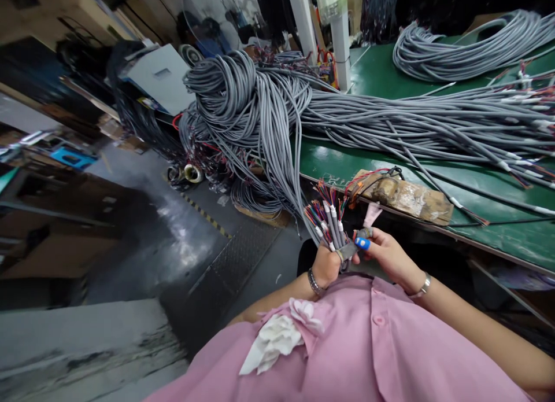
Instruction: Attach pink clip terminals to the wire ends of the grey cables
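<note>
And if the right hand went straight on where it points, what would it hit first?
Probably the bundled cable ends held in the left hand, though one picture leaves depth unclear.

Glare whitens the grey floor point(180, 246) (the dim left edge blurs).

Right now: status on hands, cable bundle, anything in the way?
Left hand closed on grey cable bundle, coloured wire ends fanned out. Right hand pinching grey strip running between hands. Wooden block on green bench, beyond right hand.
</note>
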### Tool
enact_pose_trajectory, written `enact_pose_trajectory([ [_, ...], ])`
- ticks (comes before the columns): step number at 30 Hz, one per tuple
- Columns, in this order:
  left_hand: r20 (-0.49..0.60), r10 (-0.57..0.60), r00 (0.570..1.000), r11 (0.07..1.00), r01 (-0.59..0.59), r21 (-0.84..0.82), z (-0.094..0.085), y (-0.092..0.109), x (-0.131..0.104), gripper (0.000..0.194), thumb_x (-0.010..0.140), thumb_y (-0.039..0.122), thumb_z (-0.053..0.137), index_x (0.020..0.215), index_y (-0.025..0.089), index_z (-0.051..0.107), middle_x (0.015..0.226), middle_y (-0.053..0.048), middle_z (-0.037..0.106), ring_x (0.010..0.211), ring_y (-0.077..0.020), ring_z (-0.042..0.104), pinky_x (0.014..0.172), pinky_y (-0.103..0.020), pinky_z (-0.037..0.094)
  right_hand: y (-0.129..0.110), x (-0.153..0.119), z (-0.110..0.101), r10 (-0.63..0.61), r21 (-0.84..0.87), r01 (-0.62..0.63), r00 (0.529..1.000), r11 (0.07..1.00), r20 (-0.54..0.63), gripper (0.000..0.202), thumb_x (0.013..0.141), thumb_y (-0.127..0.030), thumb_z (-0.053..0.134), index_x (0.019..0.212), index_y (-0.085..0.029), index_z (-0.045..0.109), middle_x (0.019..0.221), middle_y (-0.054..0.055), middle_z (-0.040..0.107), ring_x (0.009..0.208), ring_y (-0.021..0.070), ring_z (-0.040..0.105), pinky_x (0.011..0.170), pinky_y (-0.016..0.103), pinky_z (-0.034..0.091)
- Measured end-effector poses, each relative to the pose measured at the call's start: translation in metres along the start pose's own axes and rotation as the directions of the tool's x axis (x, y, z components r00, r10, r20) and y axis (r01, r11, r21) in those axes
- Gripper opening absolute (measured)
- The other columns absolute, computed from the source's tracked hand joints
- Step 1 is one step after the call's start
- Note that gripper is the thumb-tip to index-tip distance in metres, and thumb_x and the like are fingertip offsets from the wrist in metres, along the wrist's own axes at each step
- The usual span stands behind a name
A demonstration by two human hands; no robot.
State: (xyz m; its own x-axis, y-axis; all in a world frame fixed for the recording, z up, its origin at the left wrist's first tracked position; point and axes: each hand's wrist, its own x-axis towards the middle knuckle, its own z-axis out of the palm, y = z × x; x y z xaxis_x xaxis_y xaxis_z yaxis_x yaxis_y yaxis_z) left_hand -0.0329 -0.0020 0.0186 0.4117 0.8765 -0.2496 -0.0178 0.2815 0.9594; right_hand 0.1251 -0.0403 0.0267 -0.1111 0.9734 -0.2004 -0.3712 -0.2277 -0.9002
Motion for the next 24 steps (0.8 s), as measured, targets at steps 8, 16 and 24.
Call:
enact_pose_trajectory([
  [8,0.209,0.033,0.977,0.992,-0.057,0.110,-0.004,0.014,0.000,0.032,0.073,0.043,0.072,0.066,0.012,0.072,0.060,-0.007,0.067,0.054,-0.0144,0.058,0.058,-0.027,0.048,0.005,0.003,0.003,0.061,-0.006,-0.062,0.993,0.998,-0.103,0.026,0.076,-0.042,0.070,0.076,-0.020,0.056,0.053,0.001,0.064,0.047,0.0137,0.055,0.045,0.024,0.033],
  [16,0.020,0.047,0.999,0.998,-0.047,0.037,0.000,0.008,0.003,0.035,0.074,0.045,0.069,0.060,0.012,0.069,0.058,-0.008,0.067,0.053,-0.0165,0.061,0.055,-0.027,0.049,0.008,0.006,0.007,-0.005,0.054,0.019,0.967,0.998,-0.254,0.021,0.074,-0.032,0.071,0.068,-0.020,0.054,0.053,-0.004,0.054,0.048,0.0102,0.046,0.048,0.024,0.033],
  [24,-0.051,0.029,0.998,0.989,-0.036,-0.140,-0.001,0.004,0.004,0.030,0.071,0.040,0.072,0.063,0.011,0.069,0.053,-0.006,0.064,0.052,-0.0159,0.061,0.053,-0.026,0.048,0.008,0.004,0.003,0.002,0.048,0.005,0.989,0.999,-0.147,0.021,0.080,-0.038,0.068,0.079,-0.019,0.058,0.061,-0.004,0.054,0.056,0.0105,0.046,0.056,0.026,0.035],
])
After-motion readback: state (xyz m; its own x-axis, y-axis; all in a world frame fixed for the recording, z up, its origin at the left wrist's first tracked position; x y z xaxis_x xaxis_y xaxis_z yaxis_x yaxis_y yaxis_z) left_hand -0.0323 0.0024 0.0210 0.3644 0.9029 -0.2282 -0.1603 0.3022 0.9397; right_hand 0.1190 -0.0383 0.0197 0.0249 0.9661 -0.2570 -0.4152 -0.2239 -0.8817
